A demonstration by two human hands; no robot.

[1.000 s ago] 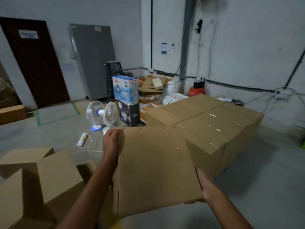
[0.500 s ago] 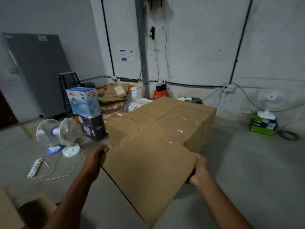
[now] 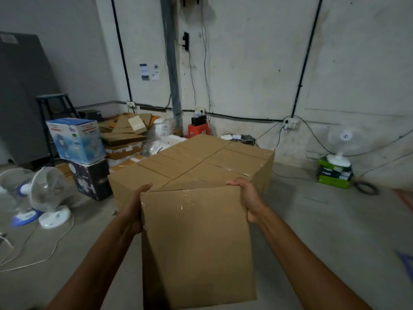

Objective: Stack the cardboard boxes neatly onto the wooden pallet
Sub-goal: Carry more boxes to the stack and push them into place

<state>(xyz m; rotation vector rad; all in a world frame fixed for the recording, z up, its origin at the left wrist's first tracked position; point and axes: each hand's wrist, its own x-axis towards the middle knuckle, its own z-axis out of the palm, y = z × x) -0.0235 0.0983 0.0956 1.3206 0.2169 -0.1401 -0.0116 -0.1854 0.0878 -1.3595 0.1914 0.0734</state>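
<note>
Carton (image 3: 196,245) in transit, held between both hands and squared up to the stack. A second ago it was carried tilted and skewed, with loose boxes on the floor at the person's left in view; those are now out of frame, the carton's taped top faces up, and its far edge sits just short of the near corner of the stacked boxes (image 3: 196,162). The carry is judged nearly complete and placement is the step in hand.

The left hand (image 3: 134,211) clasps the carton's left side near the far top corner, fingers wrapped flat against the cardboard. The right hand (image 3: 248,198) grips the opposite side, fingers curled over the far top edge. Both hands are closed on the load; neither is free.

The stack forms a level single layer of taped cartons, edges closely butted. The wooden pallet itself is hidden beneath them and cannot be confirmed. The carton appears to be above the layer's top, so a second tier is the likely destination, though that is a judgement.

Hazards noted: two desk fans (image 3: 48,193) and a trailing white cord (image 3: 51,247) on the concrete floor (image 3: 324,220) left of the approach path. The right-hand approach shows bare concrete.
</note>
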